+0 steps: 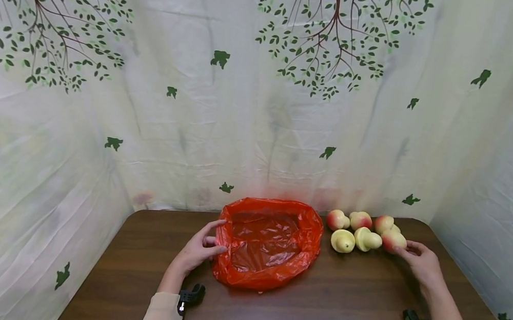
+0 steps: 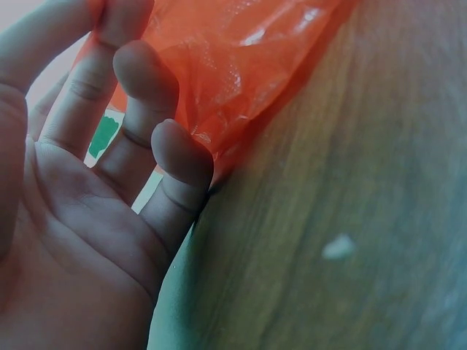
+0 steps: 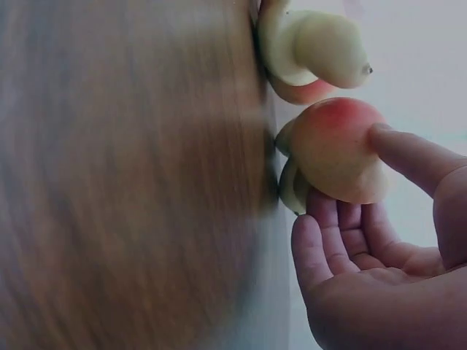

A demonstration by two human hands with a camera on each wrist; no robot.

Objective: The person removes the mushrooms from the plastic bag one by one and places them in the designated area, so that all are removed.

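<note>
A red plastic bag (image 1: pixel 263 279) stands on the table with its mouth wide open and its rim folded outward. My left hand (image 1: pixel 199 247) holds the bag's left rim; in the left wrist view, bent fingers (image 2: pixel 146 95) lie against the thin red film. Several small two-lobed, gourd-shaped fruits, pale yellow with red blush, sit right of the bag. My right hand (image 1: pixel 423 263) holds the rightmost gourd-shaped fruit (image 1: pixel 393 241). In the right wrist view its thumb lies on one side of that fruit (image 3: pixel 339 149) and the fingers are underneath.
Other gourd-shaped fruits, such as a yellow one (image 1: pixel 343 241) and a red-blushed one (image 1: pixel 337 220), lie close together near the far edge of the brown wooden table (image 1: pixel 316 310). A white curtain (image 1: pixel 260 119) printed with leaves hangs behind and at both sides.
</note>
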